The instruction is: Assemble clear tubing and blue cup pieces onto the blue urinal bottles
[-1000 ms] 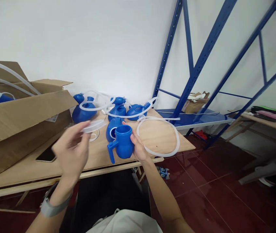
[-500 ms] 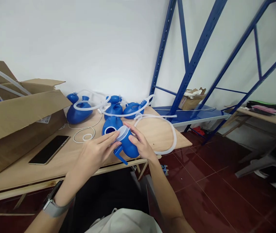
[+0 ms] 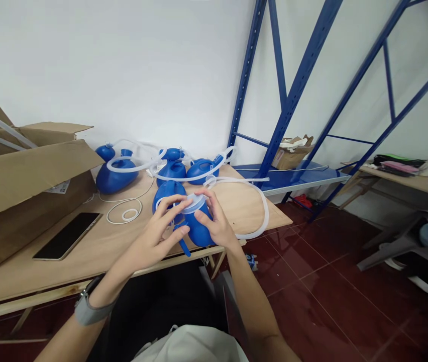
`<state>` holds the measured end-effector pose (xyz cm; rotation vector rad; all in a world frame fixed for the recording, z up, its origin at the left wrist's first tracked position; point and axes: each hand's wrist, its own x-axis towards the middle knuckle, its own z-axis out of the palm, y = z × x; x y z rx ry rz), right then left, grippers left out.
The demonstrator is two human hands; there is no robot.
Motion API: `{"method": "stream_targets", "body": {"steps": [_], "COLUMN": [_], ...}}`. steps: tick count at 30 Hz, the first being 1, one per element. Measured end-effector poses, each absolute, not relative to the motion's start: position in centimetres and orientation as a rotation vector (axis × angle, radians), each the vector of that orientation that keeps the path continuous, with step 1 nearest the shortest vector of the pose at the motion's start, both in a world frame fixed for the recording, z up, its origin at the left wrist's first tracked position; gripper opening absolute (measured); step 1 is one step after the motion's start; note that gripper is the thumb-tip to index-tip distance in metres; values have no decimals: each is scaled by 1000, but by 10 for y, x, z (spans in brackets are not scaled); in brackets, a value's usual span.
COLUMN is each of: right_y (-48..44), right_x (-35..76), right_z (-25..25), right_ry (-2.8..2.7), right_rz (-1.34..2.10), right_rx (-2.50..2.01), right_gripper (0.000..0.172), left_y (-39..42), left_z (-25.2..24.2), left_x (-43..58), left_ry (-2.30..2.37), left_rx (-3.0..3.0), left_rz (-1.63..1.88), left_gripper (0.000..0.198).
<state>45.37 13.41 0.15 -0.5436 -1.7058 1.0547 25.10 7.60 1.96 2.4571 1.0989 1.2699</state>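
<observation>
A blue plastic jug [image 3: 199, 230] with a side handle is held above the front edge of the wooden table [image 3: 97, 246]. My right hand [image 3: 216, 221] wraps its body from the right. A translucent white lid [image 3: 193, 203] lies on the jug's mouth. My left hand [image 3: 157, 236] grips this lid, fingers curled over its rim and thumb under it. A grey watch is on my left wrist. Right behind the jug lies another blue jug [image 3: 167, 193].
More blue jugs [image 3: 114, 176] with clear hoses lie at the table's back. A hose loop [image 3: 259, 211] lies to the right, a phone [image 3: 67, 235] and a small white ring [image 3: 127, 215] to the left. An open cardboard box [image 3: 21, 186] stands left; blue shelving [image 3: 293, 95] rises right.
My left hand brought the white lid from up at the left down onto the jug's mouth and now presses around it. The jug tilted in my right hand.
</observation>
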Motion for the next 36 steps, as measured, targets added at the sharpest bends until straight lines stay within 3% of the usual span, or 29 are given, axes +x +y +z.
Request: {"method": "stream_targets", "body": {"steps": [9, 13, 15, 17, 20, 24, 29, 31, 34, 36], "right_y": [138, 142, 140, 137, 133, 133, 144, 150, 160, 166], "right_x": [445, 448, 449, 450, 453, 457, 471, 477, 480, 478], "right_z": [-8, -9, -7, -3, 1, 5, 5, 3, -3, -10], "right_ry": [-1673, -1653, -1671, -1706, -1784, -1901, -1993, -1906, -1733, -1657], "right_rz": [994, 1056, 1076, 1105, 1140, 1174, 1168, 1185, 1166, 1171], "right_rx": [-556, -539, -543, -540, -537, -523, -620, -659, -687, -723], "right_gripper": [53, 56, 57, 61, 74, 62, 56, 56, 57, 56], "left_y": [83, 82, 83, 83, 82, 82, 92, 99, 110, 116], "left_z": [17, 18, 20, 22, 21, 18, 12, 2, -29, -57], "left_x": [265, 261, 255, 249, 245, 250, 221, 186, 121, 83], "left_ry": [954, 977, 987, 1028, 1106, 1135, 1265, 1569, 2283, 2486], "left_rx": [2503, 2475, 2395, 2271, 2062, 1845, 1446, 1551, 1798, 1909], "left_rz": [1423, 1327, 1290, 1315, 1334, 1330, 1622, 1493, 1068, 769], "left_gripper": [54, 66, 61, 51, 57, 59, 65, 64, 61, 58]}}
